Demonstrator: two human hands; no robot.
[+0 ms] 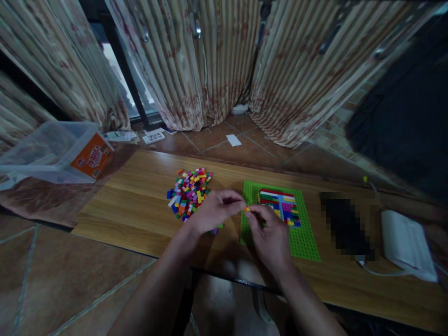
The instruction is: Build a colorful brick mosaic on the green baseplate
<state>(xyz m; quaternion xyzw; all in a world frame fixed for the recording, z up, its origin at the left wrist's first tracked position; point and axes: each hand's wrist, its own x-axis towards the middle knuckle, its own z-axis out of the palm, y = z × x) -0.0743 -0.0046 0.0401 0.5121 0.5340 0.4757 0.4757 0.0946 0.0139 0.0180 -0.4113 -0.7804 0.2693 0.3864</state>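
Between my two hands is a small orange toy brick (247, 209), held in front of the left edge of a green baseplate (308, 242). My left hand (219, 207) reaches in with thumb and forefinger closed at the brick's left side. From the other side my right hand (271, 233) pinches it, partly covering the baseplate. A multicoloured block of bricks (280, 205), laid in rows, sits on the baseplate just beyond my right hand. Left of my left hand lies a heap of loose bricks (189, 193) in many colours; my hand and forearm hide part of it.
The wooden table (122, 200) runs across the view. A clear plastic bin (52, 154) with an orange label stands at the far left. To the right lie a blurred-out dark object (345, 224), a cable and a white box (406, 242). Curtains (210, 65) hang behind.
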